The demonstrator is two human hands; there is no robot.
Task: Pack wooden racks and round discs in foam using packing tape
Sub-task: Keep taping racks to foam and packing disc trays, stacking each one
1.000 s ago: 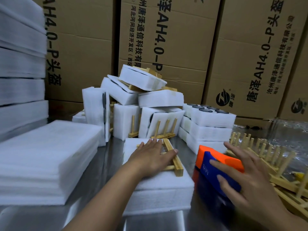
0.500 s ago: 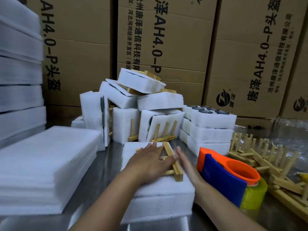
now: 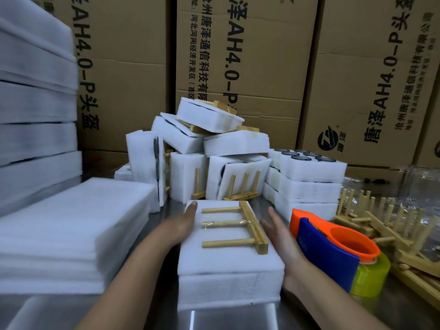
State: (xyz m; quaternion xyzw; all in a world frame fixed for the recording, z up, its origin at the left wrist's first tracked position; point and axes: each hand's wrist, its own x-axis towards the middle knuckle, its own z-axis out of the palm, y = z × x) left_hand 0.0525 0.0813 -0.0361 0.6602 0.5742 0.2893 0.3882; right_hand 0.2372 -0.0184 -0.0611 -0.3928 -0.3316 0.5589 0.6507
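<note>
Right now my left hand [image 3: 181, 225] lies flat against the left edge of the white foam block [image 3: 228, 282] that sits at the near middle of the shiny steel surface [image 3: 233, 317]. Its fingers [image 3: 191, 209] are straight and together, holding nothing. My right hand [image 3: 283, 239] is on the block's right side, also with straight, slightly spread fingers and nothing in its grasp; I cannot tell whether it presses the foam or only stands just beside it. On top of the block, between my two hands, lies a pale wooden rack [image 3: 247, 225], its long bar towards the right and its three pegs pointing left. Just right of my right hand is an orange and blue plastic tape dispenser [image 3: 333, 246] with a yellow-green roll of tape [image 3: 371, 277] at its near end. Further right a heap of loose wooden racks [image 3: 392, 222] lies on the surface. To the left is a low stack of white foam sheets [image 3: 71, 234]. Beyond the block is a tumbled pile of foam-wrapped bundles [image 3: 214, 144], some with rack pegs sticking out. To its right stands a neat stack of foam slabs [image 3: 309, 186] with dark round discs [image 3: 301, 158] set in the top one. Brown printed cardboard boxes [image 3: 238, 55] stand along the far side.
</note>
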